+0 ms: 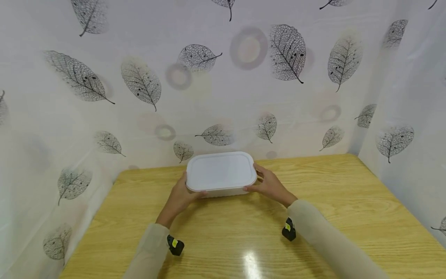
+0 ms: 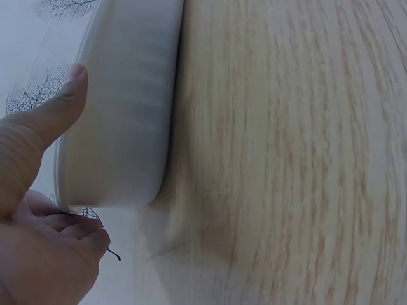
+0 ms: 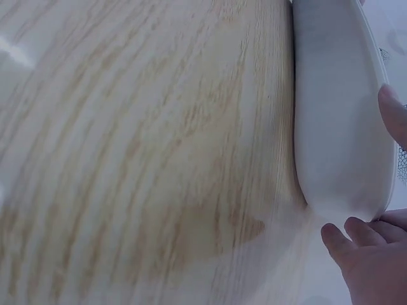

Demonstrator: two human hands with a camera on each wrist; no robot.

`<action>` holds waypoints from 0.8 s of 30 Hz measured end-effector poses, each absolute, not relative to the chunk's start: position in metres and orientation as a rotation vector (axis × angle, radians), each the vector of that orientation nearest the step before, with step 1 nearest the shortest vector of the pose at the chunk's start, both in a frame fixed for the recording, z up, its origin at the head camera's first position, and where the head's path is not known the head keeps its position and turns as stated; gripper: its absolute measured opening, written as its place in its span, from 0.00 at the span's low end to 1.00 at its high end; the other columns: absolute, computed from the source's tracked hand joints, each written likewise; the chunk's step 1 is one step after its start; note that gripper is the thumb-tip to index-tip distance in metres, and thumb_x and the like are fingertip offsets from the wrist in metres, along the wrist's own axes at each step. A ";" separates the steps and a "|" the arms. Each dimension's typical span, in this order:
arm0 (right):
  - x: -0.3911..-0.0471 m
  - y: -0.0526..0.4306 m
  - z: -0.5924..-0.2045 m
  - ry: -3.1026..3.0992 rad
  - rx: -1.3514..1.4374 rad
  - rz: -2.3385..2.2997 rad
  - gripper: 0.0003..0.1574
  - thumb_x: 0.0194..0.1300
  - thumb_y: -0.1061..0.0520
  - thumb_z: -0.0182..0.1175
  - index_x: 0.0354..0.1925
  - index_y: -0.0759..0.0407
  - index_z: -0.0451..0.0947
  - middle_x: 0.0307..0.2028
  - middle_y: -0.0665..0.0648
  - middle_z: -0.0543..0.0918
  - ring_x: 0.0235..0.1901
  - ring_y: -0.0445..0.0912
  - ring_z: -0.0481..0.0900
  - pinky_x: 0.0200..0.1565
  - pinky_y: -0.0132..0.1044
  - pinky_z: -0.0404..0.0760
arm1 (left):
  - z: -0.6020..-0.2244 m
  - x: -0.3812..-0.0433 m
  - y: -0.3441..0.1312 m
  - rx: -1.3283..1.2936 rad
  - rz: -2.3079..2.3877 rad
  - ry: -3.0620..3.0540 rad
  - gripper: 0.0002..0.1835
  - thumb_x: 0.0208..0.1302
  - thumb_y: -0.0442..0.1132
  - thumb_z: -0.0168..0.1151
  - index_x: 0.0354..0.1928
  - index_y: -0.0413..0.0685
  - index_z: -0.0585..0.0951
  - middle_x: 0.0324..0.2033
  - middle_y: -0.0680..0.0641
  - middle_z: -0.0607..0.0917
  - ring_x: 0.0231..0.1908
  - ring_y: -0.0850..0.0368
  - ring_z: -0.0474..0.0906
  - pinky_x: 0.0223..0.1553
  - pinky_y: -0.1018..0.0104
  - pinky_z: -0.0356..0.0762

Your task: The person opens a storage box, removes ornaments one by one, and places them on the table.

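Note:
A white lidded plastic container [image 1: 221, 170], rectangular with rounded corners, sits at the far side of the wooden table. My left hand [image 1: 180, 197] grips its left end, the thumb along the front near the lid's rim. At the right end my right hand [image 1: 270, 186] holds it the same way, thumb at the front corner and fingers round the end. In the left wrist view the container's side wall [image 2: 124, 108] stands close over the table, with a dark shadow under its lower edge. The right wrist view shows the fingers [image 3: 362, 235] curled at its end. Its contents are hidden by the lid.
The wood-grain table [image 1: 223, 236] reaches back to a pale curtain [image 1: 223, 97] printed with dark leaves, close behind the container. Curtain also hangs along both sides. A small black device [image 1: 175, 245] is strapped at the left wrist, another black device [image 1: 289, 229] at the right.

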State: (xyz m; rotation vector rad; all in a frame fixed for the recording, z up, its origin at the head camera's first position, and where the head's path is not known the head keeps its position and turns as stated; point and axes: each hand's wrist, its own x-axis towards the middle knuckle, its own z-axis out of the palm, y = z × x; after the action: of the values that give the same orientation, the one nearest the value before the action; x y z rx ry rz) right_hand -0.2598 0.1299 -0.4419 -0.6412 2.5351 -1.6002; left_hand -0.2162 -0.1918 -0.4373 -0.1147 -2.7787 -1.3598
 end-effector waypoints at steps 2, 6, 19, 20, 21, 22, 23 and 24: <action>-0.261 0.130 -0.443 2.564 -0.660 -1.587 0.63 0.55 0.54 0.78 0.75 0.73 0.53 0.74 0.71 0.59 0.71 0.65 0.63 0.68 0.56 0.70 | -0.438 -0.216 -0.192 -0.127 -1.358 -2.766 0.63 0.54 0.51 0.79 0.79 0.35 0.47 0.76 0.34 0.58 0.75 0.37 0.54 0.76 0.45 0.51; -0.261 0.130 -0.445 2.597 -0.684 -1.568 0.62 0.55 0.53 0.78 0.75 0.71 0.55 0.73 0.70 0.61 0.72 0.64 0.61 0.68 0.60 0.69 | -0.440 -0.216 -0.193 -0.124 -1.369 -2.749 0.62 0.55 0.51 0.79 0.79 0.37 0.48 0.75 0.34 0.59 0.74 0.37 0.55 0.76 0.44 0.53; -0.257 0.129 -0.441 2.602 -0.634 -1.542 0.63 0.57 0.52 0.78 0.76 0.72 0.52 0.74 0.69 0.59 0.73 0.63 0.59 0.69 0.60 0.67 | -0.440 -0.216 -0.194 -0.117 -1.399 -2.752 0.62 0.53 0.54 0.79 0.80 0.43 0.49 0.76 0.38 0.58 0.75 0.40 0.53 0.76 0.46 0.53; -0.257 0.129 -0.441 2.603 -0.629 -1.541 0.63 0.57 0.52 0.78 0.76 0.72 0.52 0.74 0.69 0.59 0.73 0.63 0.59 0.69 0.60 0.67 | -0.440 -0.216 -0.195 -0.122 -1.398 -2.752 0.62 0.53 0.54 0.79 0.80 0.43 0.49 0.76 0.38 0.58 0.75 0.39 0.53 0.76 0.46 0.52; -0.257 0.129 -0.441 2.606 -0.627 -1.534 0.63 0.57 0.52 0.77 0.76 0.72 0.52 0.74 0.69 0.59 0.73 0.63 0.59 0.69 0.59 0.67 | -0.440 -0.217 -0.195 -0.123 -1.397 -2.751 0.62 0.53 0.54 0.79 0.80 0.43 0.49 0.76 0.37 0.58 0.75 0.39 0.53 0.76 0.46 0.52; -0.257 0.130 -0.441 2.610 -0.626 -1.528 0.63 0.57 0.52 0.77 0.76 0.72 0.51 0.74 0.69 0.59 0.73 0.62 0.59 0.69 0.59 0.67 | -0.440 -0.217 -0.195 -0.125 -1.399 -2.751 0.62 0.53 0.54 0.79 0.80 0.43 0.49 0.76 0.37 0.58 0.75 0.39 0.53 0.76 0.46 0.52; -0.257 0.130 -0.441 2.615 -0.625 -1.519 0.63 0.57 0.52 0.77 0.76 0.72 0.51 0.75 0.69 0.59 0.73 0.62 0.59 0.70 0.58 0.67 | -0.440 -0.217 -0.195 -0.124 -1.397 -2.753 0.63 0.53 0.55 0.79 0.80 0.43 0.49 0.76 0.37 0.58 0.75 0.39 0.53 0.76 0.46 0.52; -0.257 0.130 -0.440 2.623 -0.623 -1.510 0.63 0.57 0.51 0.77 0.76 0.72 0.51 0.75 0.69 0.59 0.73 0.62 0.59 0.70 0.58 0.67 | -0.440 -0.217 -0.195 -0.123 -1.395 -2.755 0.63 0.53 0.55 0.79 0.80 0.43 0.48 0.76 0.37 0.57 0.75 0.39 0.52 0.76 0.46 0.52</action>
State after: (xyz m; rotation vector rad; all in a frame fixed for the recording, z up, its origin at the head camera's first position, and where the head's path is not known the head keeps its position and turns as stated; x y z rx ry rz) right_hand -0.2571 0.1298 -0.4405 -0.6226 2.6229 -1.5095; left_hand -0.2171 -0.1951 -0.4399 -0.1226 -2.7550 -1.3948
